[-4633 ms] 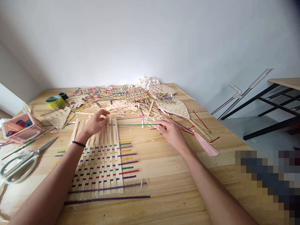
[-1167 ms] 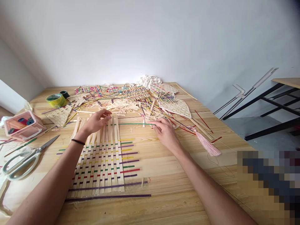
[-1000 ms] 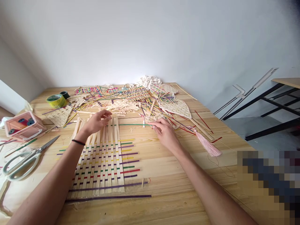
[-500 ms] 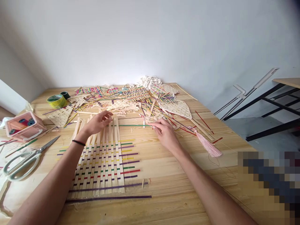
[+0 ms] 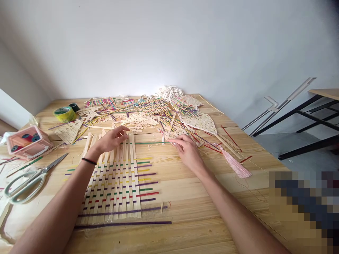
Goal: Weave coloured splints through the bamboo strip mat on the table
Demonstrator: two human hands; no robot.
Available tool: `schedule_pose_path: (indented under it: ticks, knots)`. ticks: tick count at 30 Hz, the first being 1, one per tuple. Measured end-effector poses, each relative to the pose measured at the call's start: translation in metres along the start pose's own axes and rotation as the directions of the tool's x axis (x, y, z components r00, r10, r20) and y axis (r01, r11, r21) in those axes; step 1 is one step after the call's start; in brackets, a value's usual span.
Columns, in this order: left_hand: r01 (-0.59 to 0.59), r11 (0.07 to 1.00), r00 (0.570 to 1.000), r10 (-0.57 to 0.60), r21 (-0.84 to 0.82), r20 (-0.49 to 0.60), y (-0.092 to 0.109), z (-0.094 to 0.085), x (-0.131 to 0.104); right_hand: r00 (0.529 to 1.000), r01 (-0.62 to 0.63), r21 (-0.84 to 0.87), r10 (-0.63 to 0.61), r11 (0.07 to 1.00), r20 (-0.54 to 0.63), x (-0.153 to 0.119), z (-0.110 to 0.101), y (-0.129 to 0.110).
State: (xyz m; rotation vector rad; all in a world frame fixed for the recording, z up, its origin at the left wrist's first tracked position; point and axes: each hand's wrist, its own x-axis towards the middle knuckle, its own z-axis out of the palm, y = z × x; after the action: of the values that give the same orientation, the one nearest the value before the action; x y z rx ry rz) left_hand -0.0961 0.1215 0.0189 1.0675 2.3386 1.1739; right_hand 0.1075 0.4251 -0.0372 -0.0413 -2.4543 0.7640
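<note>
A partly woven mat (image 5: 113, 183) of pale bamboo-like strips lies in front of me, crossed by green, purple, yellow and red strips. My left hand (image 5: 113, 138) is over the far ends of the pale strips, its fingers bent and slightly apart; its thumb is hidden. At the right, my right hand (image 5: 185, 148) pinches the end of a thin green strip (image 5: 150, 143) between thumb and forefinger. That strip runs left, level, to the upright pale strips near my left hand, well above the woven rows.
Scissors (image 5: 35, 180), a pink box of thread spools (image 5: 29, 143) and yellow tape (image 5: 64, 114) are at the left. Loose strips and scraps (image 5: 137, 120) pile up at the back. A woven fan (image 5: 200, 122) with a pink tassel (image 5: 236, 164) lies at the right.
Both hands keep nearly the same places. The green strip sits very slightly lower in view, its right end still pinched.
</note>
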Motion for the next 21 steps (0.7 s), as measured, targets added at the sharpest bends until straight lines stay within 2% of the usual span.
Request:
schedule_pose_path:
  ticks: [14,21]
  knots:
    - [0.063,0.997,0.997,-0.064,0.033,0.051,0.0052,-0.0012,-0.0022,1.0,0.013,0.031,-0.014,0.999,0.001,-0.0001,0.0032,0.0034]
    - [0.043,0.997,0.998,-0.045,0.065,0.033,0.0064,-0.002,-0.0033,1.0,0.024,0.039,-0.024,0.999,0.001,-0.0001,0.0025,0.0058]
